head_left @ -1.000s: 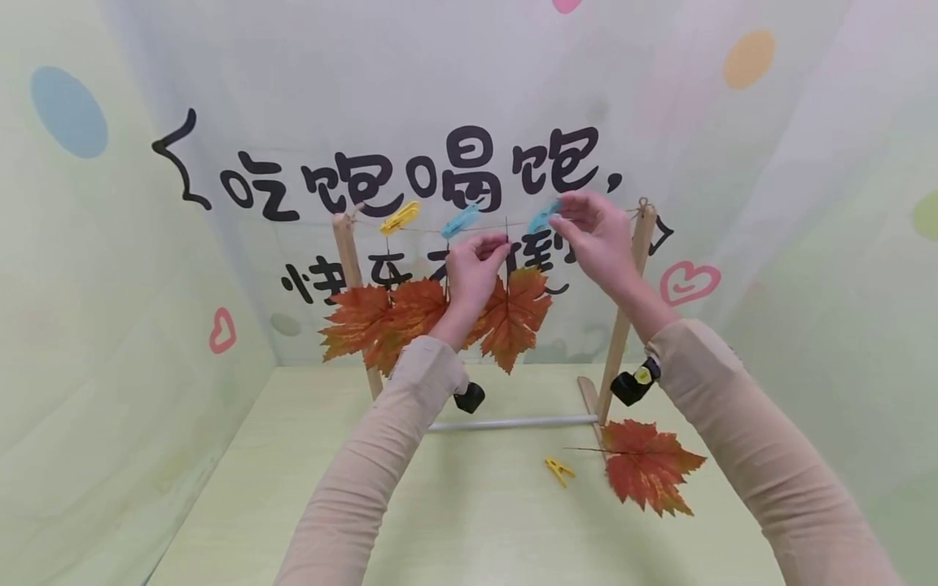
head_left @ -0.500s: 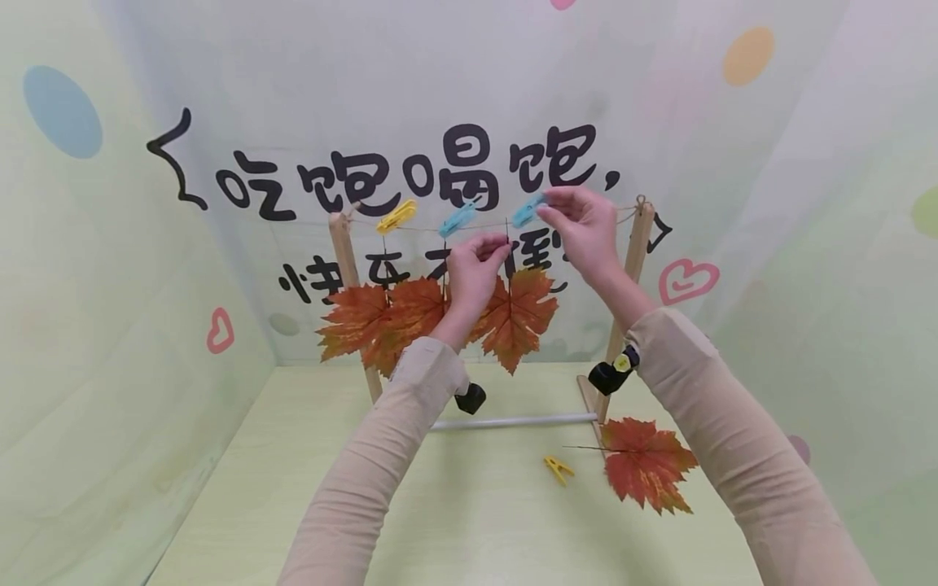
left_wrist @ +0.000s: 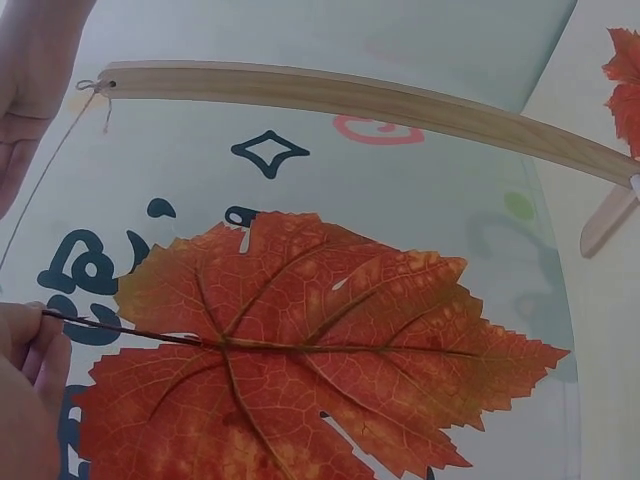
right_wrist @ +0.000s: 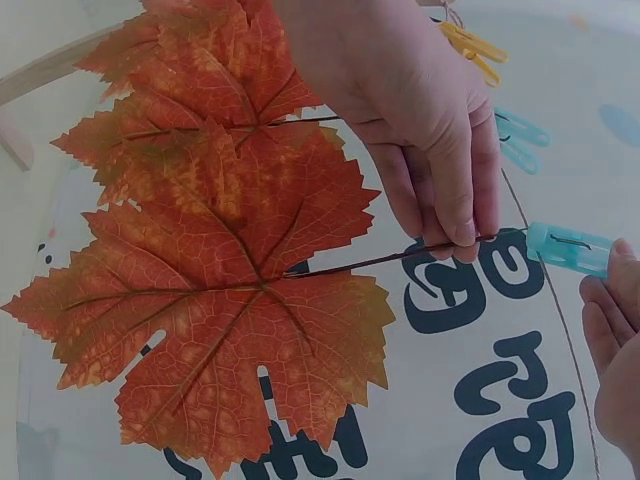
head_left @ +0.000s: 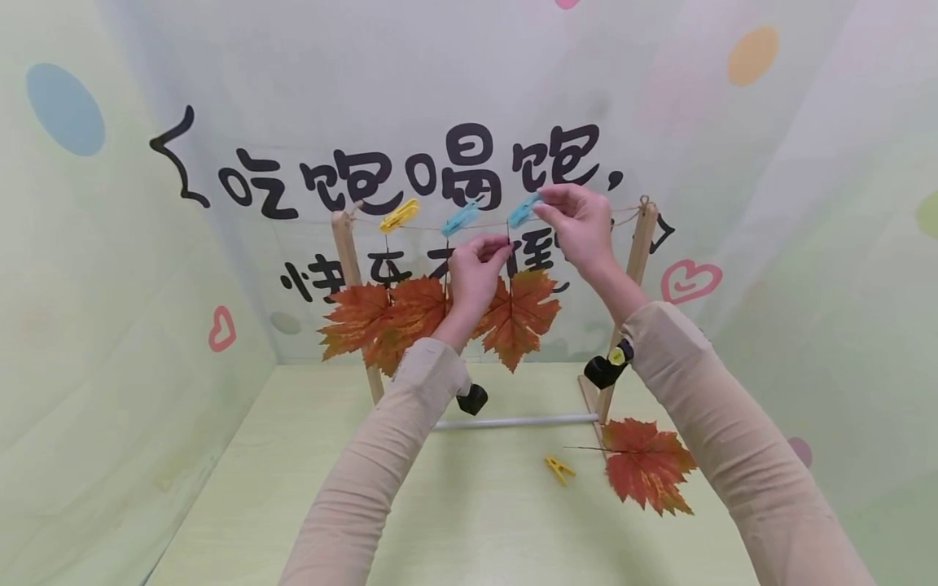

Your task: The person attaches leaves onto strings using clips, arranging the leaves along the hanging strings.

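My left hand point(head_left: 478, 264) pinches the dark stem of an orange-red artificial maple leaf point(head_left: 517, 317) between thumb and fingertips, the blade hanging below. My right hand point(head_left: 582, 228) pinches a blue clothespin point(head_left: 523, 210) by its handle end. In the right wrist view that clothespin point(right_wrist: 568, 248) has its nose at the stem tip, right at the string point(right_wrist: 560, 300). Left of it on the string sit another blue clothespin point(head_left: 460, 219) and a yellow clothespin point(head_left: 399, 216), with leaves point(head_left: 357, 319) hanging below them, partly hidden by my left hand and arm.
The string runs between two wooden posts point(head_left: 636, 244), joined low down by a white rod point(head_left: 513, 422). On the table point(head_left: 469, 505) lie a loose yellow clothespin point(head_left: 560, 470) and another maple leaf point(head_left: 648, 464), near the right post's foot. A printed backdrop point(head_left: 366, 81) stands behind.
My right hand has moved left with the blue clothespin, bringing it to the stem tip at the string. My left hand has stayed nearly still, pinching the stem.
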A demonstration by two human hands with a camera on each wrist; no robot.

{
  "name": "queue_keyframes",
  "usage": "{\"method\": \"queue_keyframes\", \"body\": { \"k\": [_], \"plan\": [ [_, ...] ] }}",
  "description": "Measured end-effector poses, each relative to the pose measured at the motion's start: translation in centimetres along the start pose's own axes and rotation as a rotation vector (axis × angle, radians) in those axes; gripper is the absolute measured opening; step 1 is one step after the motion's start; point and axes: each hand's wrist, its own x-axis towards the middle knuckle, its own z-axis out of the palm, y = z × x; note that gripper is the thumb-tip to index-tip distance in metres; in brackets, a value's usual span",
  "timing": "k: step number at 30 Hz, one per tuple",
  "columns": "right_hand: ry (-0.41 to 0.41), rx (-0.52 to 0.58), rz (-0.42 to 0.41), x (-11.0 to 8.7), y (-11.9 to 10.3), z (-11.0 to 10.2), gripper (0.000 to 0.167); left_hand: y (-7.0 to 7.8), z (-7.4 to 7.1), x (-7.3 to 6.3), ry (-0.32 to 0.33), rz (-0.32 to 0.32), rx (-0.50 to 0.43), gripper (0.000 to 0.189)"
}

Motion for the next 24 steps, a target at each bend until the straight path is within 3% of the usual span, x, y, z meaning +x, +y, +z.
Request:
{"method": "queue_keyframes", "body": {
  "k": [18,24],
  "plan": [
    [-0.058,-0.045,0.038,0.39,0.07,0.65,0.024,-0.25,0.28,0.23,0.031,0.025,-0.021,0.016],
    [-0.075,-0.048,0.106,0.48,0.01,0.61,0.027,-0.26,0.22,0.31,0.032,0.025,-0.027,0.016]
  ]
}}
